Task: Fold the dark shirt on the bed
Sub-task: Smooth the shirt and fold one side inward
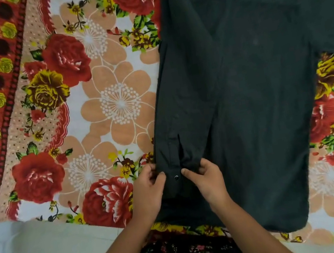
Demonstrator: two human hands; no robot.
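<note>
A floral-sheeted bed (100, 107) carries the dark shirt (244, 90), spread flat.

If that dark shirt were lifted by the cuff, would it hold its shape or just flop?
Probably flop: the dark shirt lies flat in soft creases on the bedsheet. It looks thin, so likely light. The cuff, pinched between the left hand and right hand, seems slightly stiffer.
</note>
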